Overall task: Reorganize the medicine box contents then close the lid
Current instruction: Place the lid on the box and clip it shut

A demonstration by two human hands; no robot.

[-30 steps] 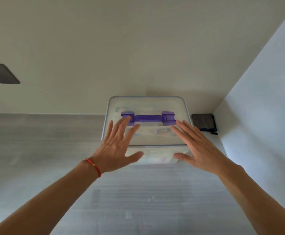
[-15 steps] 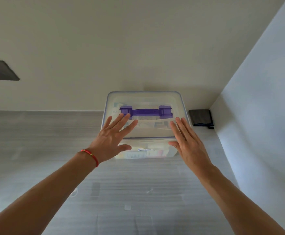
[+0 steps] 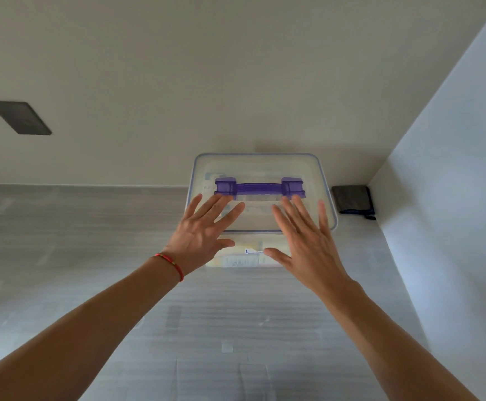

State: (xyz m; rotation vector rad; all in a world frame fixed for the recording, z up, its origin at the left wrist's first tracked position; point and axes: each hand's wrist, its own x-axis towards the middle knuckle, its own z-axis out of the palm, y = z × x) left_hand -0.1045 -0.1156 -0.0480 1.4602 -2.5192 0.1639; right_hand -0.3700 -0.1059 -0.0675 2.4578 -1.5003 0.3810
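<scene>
Lid [image 3: 257, 166] already sits on medicine box [image 3: 241, 259] at 12 o'clock by the wall, left hand [image 3: 199, 235] and right hand [image 3: 308, 244] flat, fingers straight on it, gripping nothing; sealing probably left.

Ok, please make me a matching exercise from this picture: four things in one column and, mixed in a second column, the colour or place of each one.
Things:
1. handle
2. bracelet
3. dark pouch
4. wall plate

Descriptions:
A. red, around the left wrist
B. on the wall, far to the left of the box
C. purple, on top of the lid
D. on the table in the corner, to the right of the box

Right pairs: 1-C, 2-A, 3-D, 4-B
</scene>
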